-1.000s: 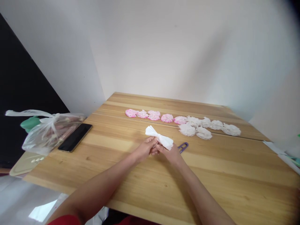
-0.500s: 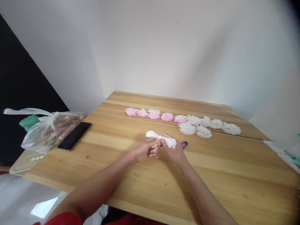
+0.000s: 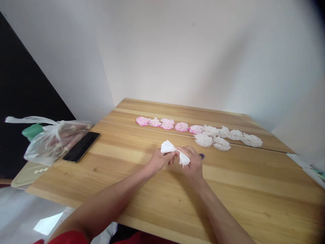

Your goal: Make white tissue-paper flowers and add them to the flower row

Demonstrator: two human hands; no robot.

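A white tissue paper bow, gathered at its middle and fanned out at both ends, is held above the table. My left hand pinches it close to the gathered middle. My right hand is closed on the same middle from the other side, and one fan lies across its fingers. Just beyond my right hand, part of a purple looped handle shows; the rest is hidden behind the hand. Farther back lie several pink-edged tissue flowers and several white tissue flowers in a loose row.
A black phone lies at the table's left edge, beside a tied clear plastic bag with brownish contents. A green object is behind the bag. Below it is a beige board. The wooden table meets a white wall.
The tissue bow has turned in my fingers, so its left fan shows broader and its right fan hangs lower. My right hand has shifted slightly, covering more of the purple handle.
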